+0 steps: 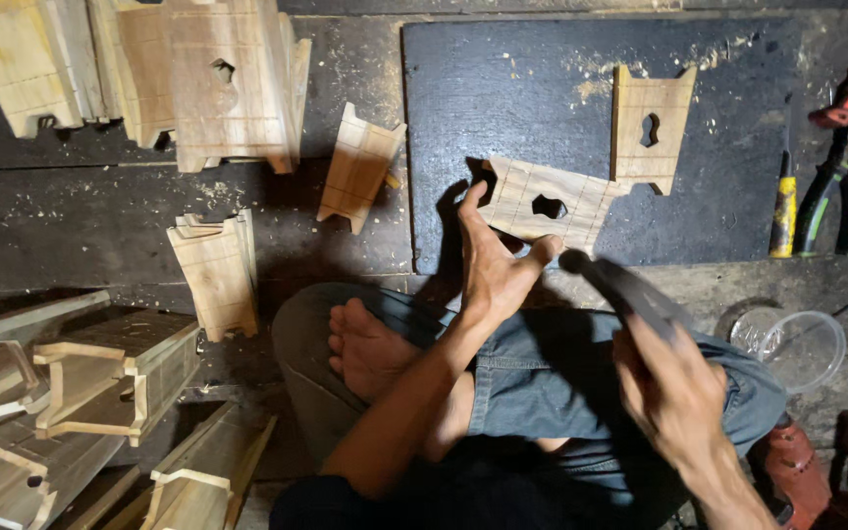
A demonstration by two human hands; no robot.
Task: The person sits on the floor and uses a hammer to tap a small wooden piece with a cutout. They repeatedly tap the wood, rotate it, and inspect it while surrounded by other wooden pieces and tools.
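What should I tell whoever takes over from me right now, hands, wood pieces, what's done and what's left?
Left hand: fingertips press the notched wooden piece flat on the dark mat.
Right hand: gripping a dark tool, blurred, its tip close to that piece's near edge.
A second wooden piece with a keyhole-shaped hole lies on the mat, touching the first.
Done, by the look of it: both pieces on the mat already have a hole cut through them.
Left: cannot tell; a loose piece and small stack lie on the floor. Pliers lie right of the mat.
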